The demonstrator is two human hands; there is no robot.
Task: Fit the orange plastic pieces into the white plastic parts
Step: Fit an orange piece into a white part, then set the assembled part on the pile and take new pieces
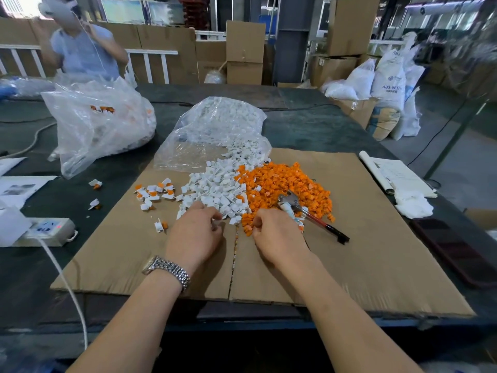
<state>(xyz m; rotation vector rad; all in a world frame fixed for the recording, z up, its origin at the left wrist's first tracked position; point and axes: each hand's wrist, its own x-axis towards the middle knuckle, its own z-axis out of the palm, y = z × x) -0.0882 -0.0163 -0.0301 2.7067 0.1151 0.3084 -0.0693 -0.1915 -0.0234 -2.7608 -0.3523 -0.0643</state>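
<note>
starting from the left of the cardboard sheet [113,265], a small cluster of finished pieces [154,193], white with orange showing, lies apart from the loose stock. toward the sheet's middle the white parts [215,184] spill out of a clear bag [215,130], and the left hand [195,235] rests at that heap's near edge, fingers curled at a white part; whether this grip really pinches one i cannot tell. just right of the white heap and touching it lies the orange pile [285,184]. the right hand [277,235] sits at its near edge, fingers curled, maybe around an orange piece, though that is hidden. each hand is nearer its own colour. pliers [312,215] lie on the orange pile's right side, beyond the right hand.
</note>
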